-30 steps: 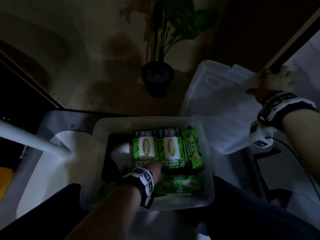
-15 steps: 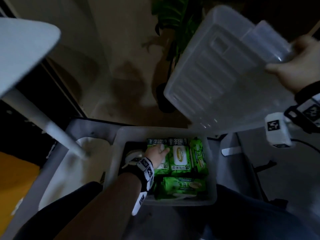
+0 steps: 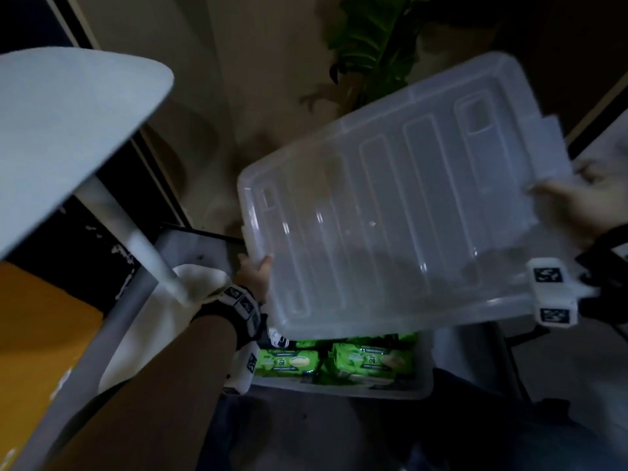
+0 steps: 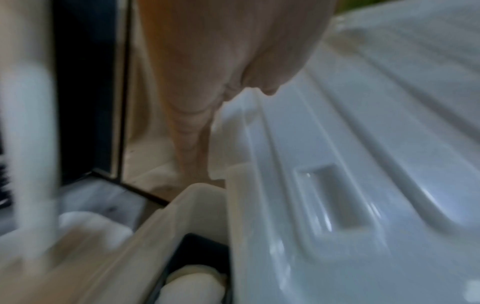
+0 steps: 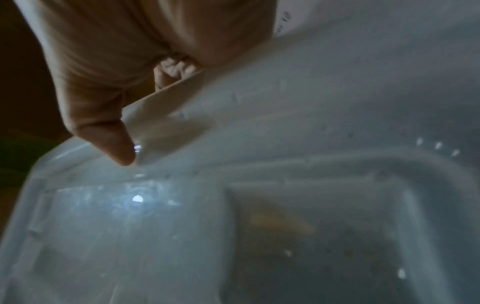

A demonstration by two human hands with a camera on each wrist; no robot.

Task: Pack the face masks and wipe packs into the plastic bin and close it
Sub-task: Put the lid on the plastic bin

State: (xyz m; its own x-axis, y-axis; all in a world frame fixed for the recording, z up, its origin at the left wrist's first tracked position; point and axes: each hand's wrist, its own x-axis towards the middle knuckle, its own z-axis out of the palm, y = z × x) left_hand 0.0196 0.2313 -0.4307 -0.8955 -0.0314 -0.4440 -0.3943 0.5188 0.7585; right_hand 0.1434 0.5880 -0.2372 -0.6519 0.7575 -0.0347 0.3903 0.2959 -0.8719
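Two hands hold the clear plastic lid (image 3: 401, 212) tilted in the air above the bin (image 3: 343, 390), not seated on it. The left hand (image 3: 255, 271) grips the lid's near-left edge; in the left wrist view the thumb lies on top of the rim and the fingers go under it. The right hand (image 3: 577, 205) grasps the opposite end, thumb on top by the latch flap, fingers curled beneath in the right wrist view. The bin sits low between the person's knees, mostly covered by the lid; green wipe packs (image 3: 336, 360) show inside along its near wall. Face masks cannot be made out for certain. A white table (image 3: 68, 137) stands at left, a potted plant (image 3: 370, 45) behind.
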